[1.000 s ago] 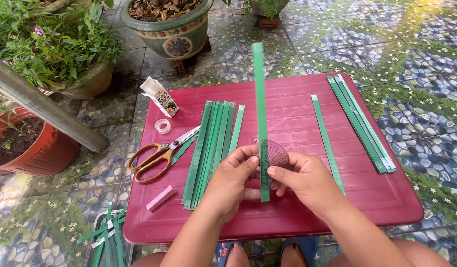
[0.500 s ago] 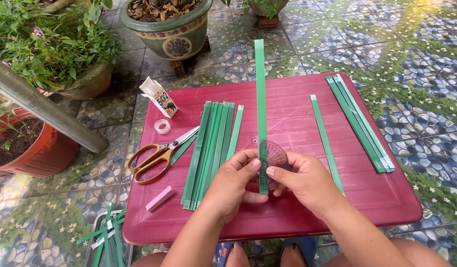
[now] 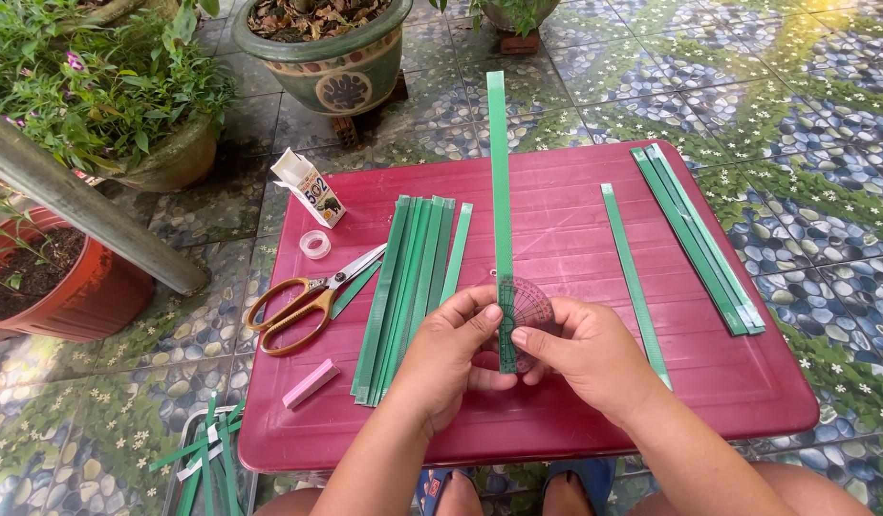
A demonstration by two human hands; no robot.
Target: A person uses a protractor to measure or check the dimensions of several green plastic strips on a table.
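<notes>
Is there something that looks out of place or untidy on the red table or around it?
Mostly tidy. On the red table the green strips lie in neat bundles. The odd spot is off the table: loose green offcuts lie scattered at crossing angles by its near left corner. The scissors lie open across one strip.

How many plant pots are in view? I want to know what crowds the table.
4. A red pot at left, a leafy pot above it, a green glazed pot behind the red table, and a cropped one at top. More may lie outside the frame.
</notes>
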